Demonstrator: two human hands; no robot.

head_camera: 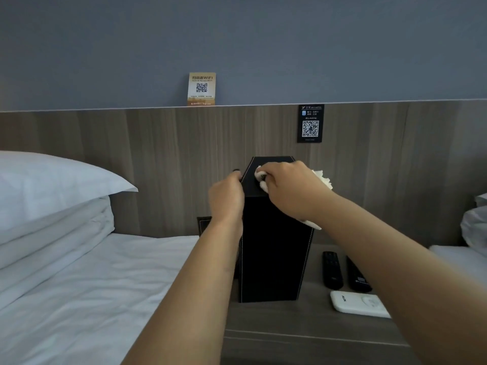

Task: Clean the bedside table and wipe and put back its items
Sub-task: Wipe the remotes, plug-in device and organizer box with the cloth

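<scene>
The black box stands on end on the wooden bench, at its left part close to the bed, and its top end is near the wood wall panel. The left hand grasps the upper left edge of the box, fingers curled around it. The right hand lies on the top face and its grip is clenched on a white cloth, which it presses to the box (a part of the cloth shows also behind the wrist). On the bench, right of the box, two black remotes lie side by side, and a white device lies just in front of them. A white pillow rests on folded bedding at the left. On the wall there are a WiFi card and a black QR sign
</scene>
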